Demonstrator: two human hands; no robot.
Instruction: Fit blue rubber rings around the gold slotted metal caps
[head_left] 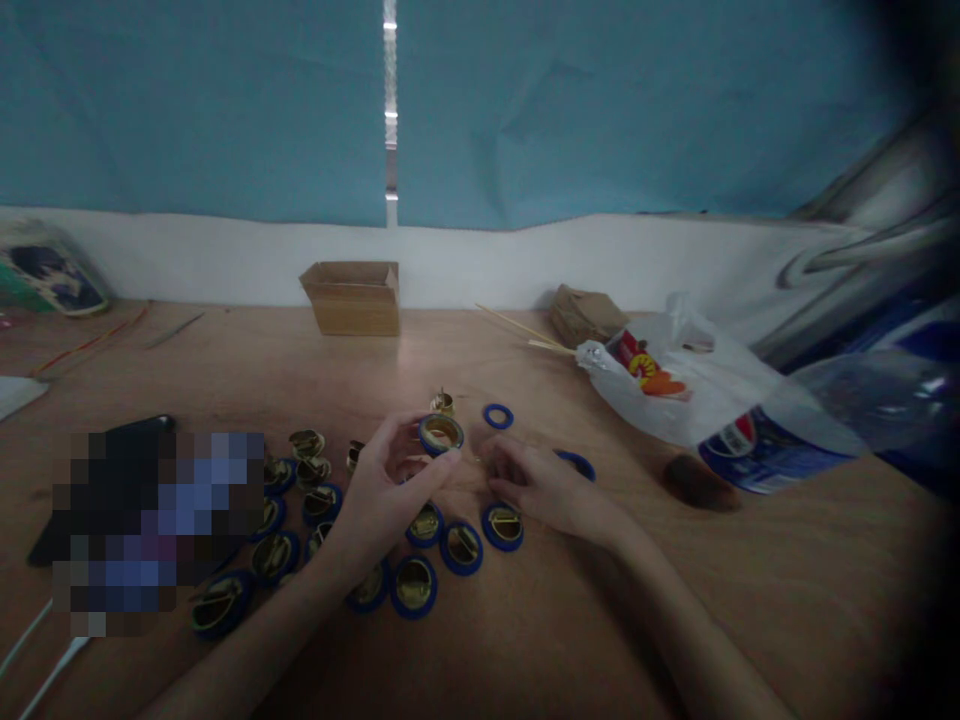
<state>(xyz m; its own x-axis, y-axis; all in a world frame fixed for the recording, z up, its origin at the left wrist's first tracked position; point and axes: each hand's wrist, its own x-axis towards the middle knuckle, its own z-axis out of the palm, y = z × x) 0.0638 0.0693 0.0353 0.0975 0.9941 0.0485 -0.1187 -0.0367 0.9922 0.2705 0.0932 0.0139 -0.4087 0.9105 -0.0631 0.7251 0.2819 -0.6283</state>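
My left hand (386, 490) pinches a round brass-coloured piece with a blue rim (430, 445), held up off the table between thumb and fingers. To its right, my right hand (540, 482) is closed, its fingers curled together; whatever they hold, if anything, is hidden. Just beyond those fingertips lies a loose blue ring (498, 416). Another blue ring (581, 465) shows partly behind the right hand. Under and around my left hand lie several blue-rimmed pin badges (460, 547), brass backs up. A small brass piece (442, 402) rests behind the held one.
An opened cardboard box (356, 305) stands at the back by the wall. On the right are a plastic bag (637, 400) with wrappers, a crumpled brown packet (585, 315) and a lying Pepsi bottle (780, 445). Dark, partly blurred-out devices (97, 480) and cables occupy the left.
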